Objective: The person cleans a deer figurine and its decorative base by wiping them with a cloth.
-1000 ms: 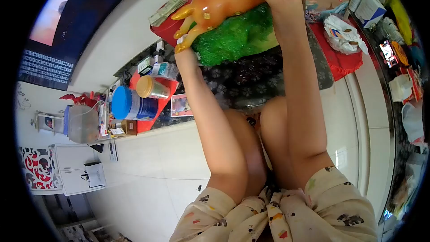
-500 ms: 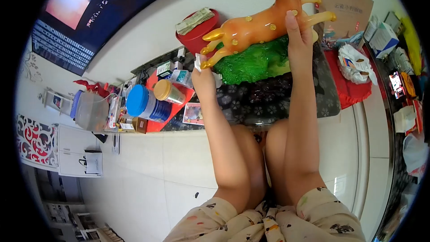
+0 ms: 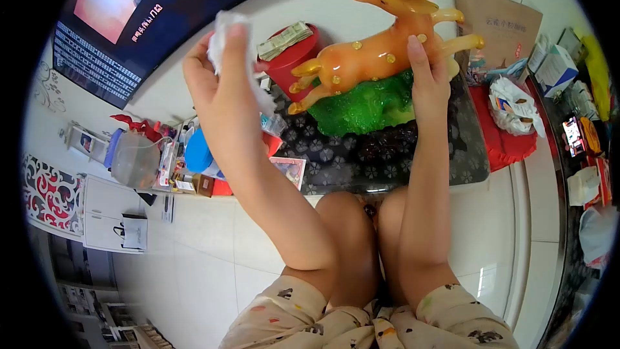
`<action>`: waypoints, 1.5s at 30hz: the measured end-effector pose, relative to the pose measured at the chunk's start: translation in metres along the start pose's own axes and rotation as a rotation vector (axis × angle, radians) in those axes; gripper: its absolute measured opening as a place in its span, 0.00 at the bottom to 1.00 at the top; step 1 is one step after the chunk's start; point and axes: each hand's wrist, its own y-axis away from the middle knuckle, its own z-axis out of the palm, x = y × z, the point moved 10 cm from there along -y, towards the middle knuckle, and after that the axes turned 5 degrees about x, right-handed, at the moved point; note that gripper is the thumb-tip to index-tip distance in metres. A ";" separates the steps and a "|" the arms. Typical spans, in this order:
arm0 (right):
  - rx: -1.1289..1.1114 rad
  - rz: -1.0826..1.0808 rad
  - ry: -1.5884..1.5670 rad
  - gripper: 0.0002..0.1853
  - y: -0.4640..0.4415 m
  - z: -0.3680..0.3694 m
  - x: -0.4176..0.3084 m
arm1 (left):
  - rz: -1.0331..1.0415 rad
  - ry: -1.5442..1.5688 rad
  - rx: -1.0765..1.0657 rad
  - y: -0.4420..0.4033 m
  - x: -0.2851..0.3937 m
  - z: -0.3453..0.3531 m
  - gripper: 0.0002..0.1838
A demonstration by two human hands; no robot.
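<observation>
An orange deer figurine [image 3: 361,55] with gold antlers, hooves and round gold spots stands over a glossy green and dark base [image 3: 361,110]. My right hand [image 3: 429,81] grips the deer's front part, thumb on its near side; the fingers behind are hidden. Raised to the left, away from the deer, my left hand [image 3: 223,68] is closed on a crumpled white tissue [image 3: 227,35]. Part of the tissue hangs down behind the wrist.
A red round container [image 3: 294,64] with banknotes [image 3: 284,41] on top is behind the deer's tail. On the dark flowered tabletop [image 3: 452,148] stand a blue-lidded tub [image 3: 197,150] and small boxes at left. A paper bag [image 3: 497,26] and a screen [image 3: 135,26] are farther back.
My left hand has lifted up and left from the deer's hind leg, carrying the tissue. My right hand keeps its hold on the deer, which has barely shifted.
</observation>
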 end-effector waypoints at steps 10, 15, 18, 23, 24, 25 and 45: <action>0.039 0.031 -0.019 0.25 0.003 -0.002 0.003 | 0.614 -0.382 -0.020 0.040 0.015 0.075 0.13; 0.079 0.050 -0.029 0.24 0.006 -0.004 0.007 | 0.764 -0.410 -0.193 0.055 0.010 0.094 0.10; 0.054 -0.007 -0.088 0.23 0.004 -0.003 0.007 | 0.785 -0.373 -0.293 0.073 0.015 0.107 0.07; 0.043 -0.058 0.018 0.29 0.005 -0.002 0.003 | 0.741 -0.410 -0.368 0.083 0.019 0.108 0.07; 0.039 -0.075 0.083 0.32 0.005 -0.002 0.003 | 0.740 -0.406 -0.374 0.085 0.021 0.107 0.07; 0.050 -0.057 0.065 0.32 0.006 -0.003 0.004 | 0.740 -0.401 -0.379 0.086 0.022 0.107 0.07; 0.202 0.123 -0.106 0.36 0.004 -0.021 0.023 | 0.434 -0.015 -0.323 0.067 -0.006 0.107 0.08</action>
